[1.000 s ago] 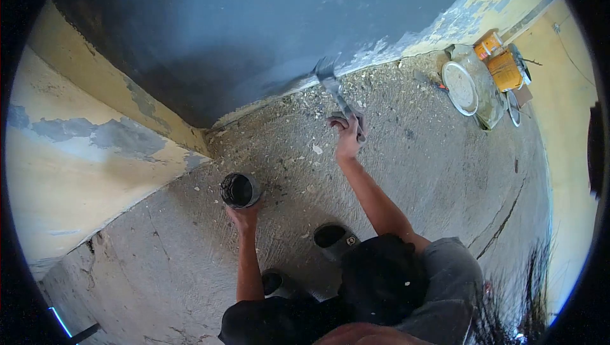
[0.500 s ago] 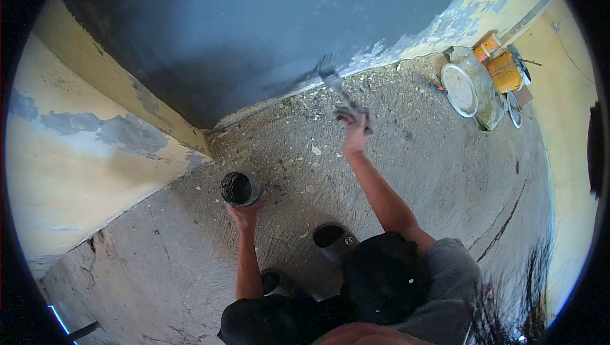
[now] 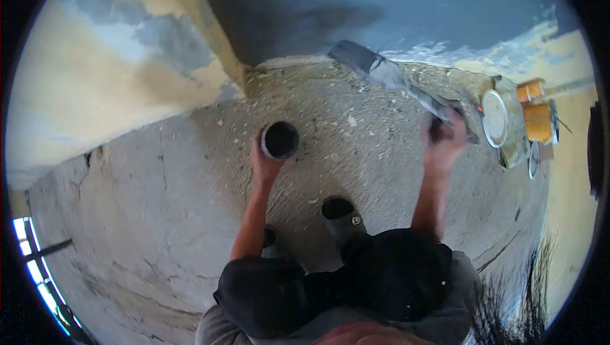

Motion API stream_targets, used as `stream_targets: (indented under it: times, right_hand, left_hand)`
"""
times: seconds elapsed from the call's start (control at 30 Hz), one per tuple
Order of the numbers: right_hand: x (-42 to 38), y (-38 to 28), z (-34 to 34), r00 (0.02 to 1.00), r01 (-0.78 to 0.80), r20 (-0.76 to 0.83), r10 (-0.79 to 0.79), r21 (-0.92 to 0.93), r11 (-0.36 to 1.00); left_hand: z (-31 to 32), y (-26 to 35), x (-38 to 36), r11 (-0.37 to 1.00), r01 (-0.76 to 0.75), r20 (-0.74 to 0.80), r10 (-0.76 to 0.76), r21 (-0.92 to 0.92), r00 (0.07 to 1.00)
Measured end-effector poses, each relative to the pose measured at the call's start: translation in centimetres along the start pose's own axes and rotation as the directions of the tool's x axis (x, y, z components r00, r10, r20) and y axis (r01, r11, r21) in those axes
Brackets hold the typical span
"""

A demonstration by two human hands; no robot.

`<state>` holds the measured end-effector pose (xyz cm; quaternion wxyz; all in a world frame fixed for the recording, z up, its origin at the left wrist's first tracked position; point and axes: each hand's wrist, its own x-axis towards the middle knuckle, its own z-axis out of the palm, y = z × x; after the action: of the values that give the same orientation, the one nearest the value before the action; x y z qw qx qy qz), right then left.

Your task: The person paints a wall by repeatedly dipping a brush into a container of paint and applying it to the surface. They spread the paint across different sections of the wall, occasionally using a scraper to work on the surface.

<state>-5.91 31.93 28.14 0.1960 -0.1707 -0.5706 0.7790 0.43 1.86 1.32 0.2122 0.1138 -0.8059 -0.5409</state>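
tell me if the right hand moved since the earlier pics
Yes. The right hand, with the paintbrush in its grip, has moved to the right, clearly closer to the round white lid.

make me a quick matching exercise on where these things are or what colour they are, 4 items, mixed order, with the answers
Things:
1. paintbrush
2. cup
3. clogs
4. tubs

Places or colours:
A. orange, off to the right
B. held in the left hand
C. grey, just beyond the knees
D. held in the right hand

Right pairs: 1-D, 2-B, 3-C, 4-A
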Motion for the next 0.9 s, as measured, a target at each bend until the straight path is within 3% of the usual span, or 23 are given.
stream_targets:
  times: [0.03, 0.07, 0.1, 0.13, 0.23, 0.37, 0.43, 0.47, 0.53, 0.6, 0.67, 0.73, 0.83, 0.9]
  right_hand:
    - [-0.5, -1.1, 0.4, 1.0, -0.019, 0.018, 0.019, -0.006, 1.0]
    - [-2.1, -2.8, 0.2, 0.963, 0.042, 0.269, -0.025, -0.054, 0.998]
    - [-2.7, -4.0, 0.1, 0.865, 0.124, 0.499, -0.058, -0.101, 0.987]
    - [-3.9, -5.2, 0.8, 0.86, 0.125, 0.507, -0.056, -0.104, 0.987]
    - [-7.2, -7.5, 2.2, 0.758, 0.249, 0.645, 0.1, -0.427, 0.869]
    - [-8.4, -5.5, 3.6, 0.671, 0.402, 0.741, 0.029, -0.397, 0.825]
    - [-8.1, -4.8, 4.8, 0.481, 0.542, 0.871, 0.103, -0.388, 0.745]
    - [-8.2, -4.1, 5.3, 0.483, 0.541, 0.87, 0.102, -0.388, 0.747]
    - [-8.4, -2.3, 5.8, 0.391, 0.545, 0.901, 0.186, -0.39, 0.742]
    - [-8.6, -0.7, 5.8, 0.374, 0.541, 0.909, 0.183, -0.374, 0.753]
    - [-8.6, 1.0, 5.9, 0.36, 0.538, 0.915, 0.181, -0.362, 0.761]
    - [-8.5, 2.8, 5.8, 0.361, 0.568, 0.898, 0.25, -0.425, 0.705]
    - [-7.9, 4.0, 5.2, 0.418, 0.527, 0.872, 0.253, -0.46, 0.714]
    - [-7.6, 3.7, 4.5, 0.458, 0.512, 0.862, 0.217, -0.456, 0.728]
  left_hand:
    - [-0.1, 1.4, -0.1, 1.0, 0.018, -0.016, -0.017, 0.012, 1.0]
    - [-1.5, 3.7, -0.7, 0.999, -0.016, 0.001, 0.016, 0.044, 1.0]
    - [-1.2, 4.9, -0.9, 0.998, -0.04, 0.026, 0.039, 0.055, 0.999]
    - [-1.0, 5.0, -1.2, 0.998, -0.035, 0.018, 0.034, 0.053, 0.999]
    - [-0.9, 5.0, -1.6, 0.992, -0.128, 0.091, 0.128, -0.001, 0.988]
    - [-0.7, 5.3, -2.6, 0.994, -0.112, 0.112, 0.109, 0.016, 0.988]
    - [-0.2, 4.9, -2.9, 0.995, -0.097, 0.132, 0.097, -0.01, 0.986]
    - [-0.1, 4.7, -3.1, 0.996, -0.082, 0.147, 0.086, -0.032, 0.985]
    - [-0.4, 5.9, -3.2, 0.998, -0.065, 0.162, 0.064, 0.001, 0.985]
    - [-0.6, 6.3, -3.3, 0.998, -0.046, 0.173, 0.039, 0.037, 0.984]
    - [-0.4, 6.0, -3.3, 0.984, -0.174, 0.158, 0.167, 0.031, 0.973]
    - [-0.3, 6.6, -3.5, 0.988, -0.156, 0.156, 0.152, 0.012, 0.976]
    - [0.1, 7.1, -3.2, 0.974, -0.218, 0.186, 0.204, 0.059, 0.961]
    - [0.4, 6.5, -3.3, 0.979, -0.203, 0.148, 0.204, -0.022, 0.968]
